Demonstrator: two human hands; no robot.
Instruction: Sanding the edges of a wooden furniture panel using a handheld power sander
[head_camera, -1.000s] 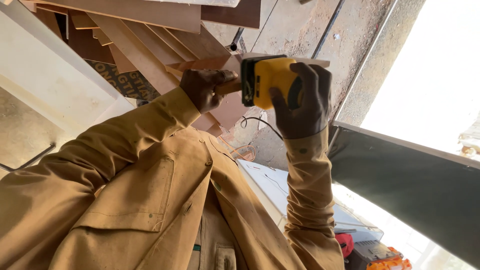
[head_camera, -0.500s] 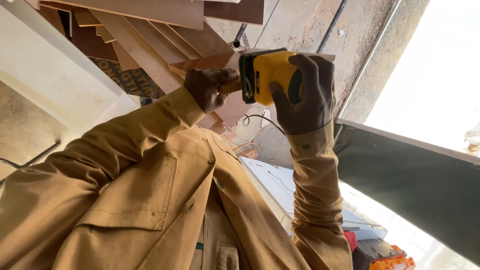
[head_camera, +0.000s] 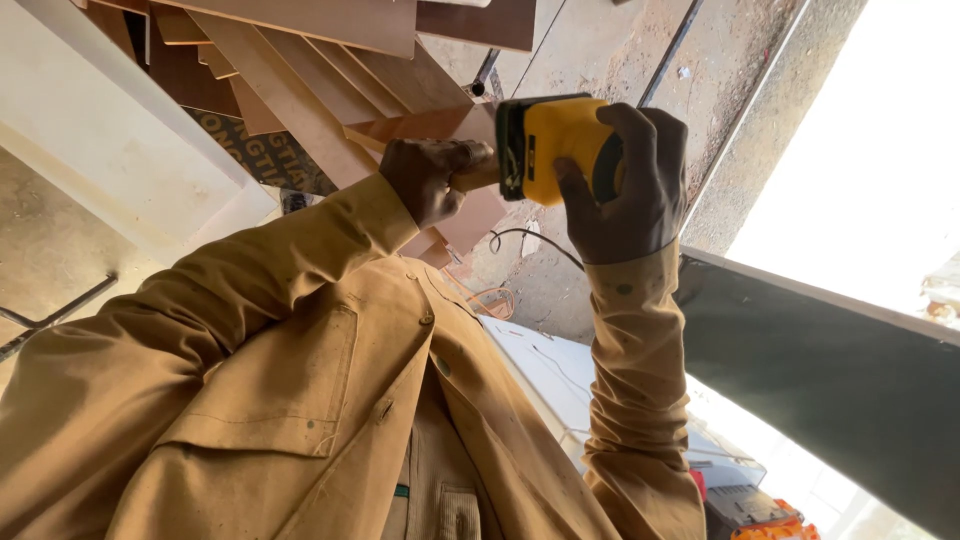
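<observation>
My right hand (head_camera: 630, 195) is closed around a yellow palm sander (head_camera: 555, 145) with a black pad on its left side. The pad presses against the end of a small light-brown wooden piece (head_camera: 478, 178). My left hand (head_camera: 428, 178) grips that piece from the left, thumb on top. Both arms are in tan coat sleeves and reach out from my chest. A thin black cable (head_camera: 530, 240) hangs below the sander.
Brown plywood boards (head_camera: 330, 70) lie stacked on the concrete floor beyond my hands. A white panel (head_camera: 110, 150) is at the left and a dark green panel (head_camera: 800, 370) at the right. An orange and black tool (head_camera: 760, 515) sits at the bottom right.
My hands, the sander and the wooden piece have shifted slightly to the right in view. Both grips are unchanged.
</observation>
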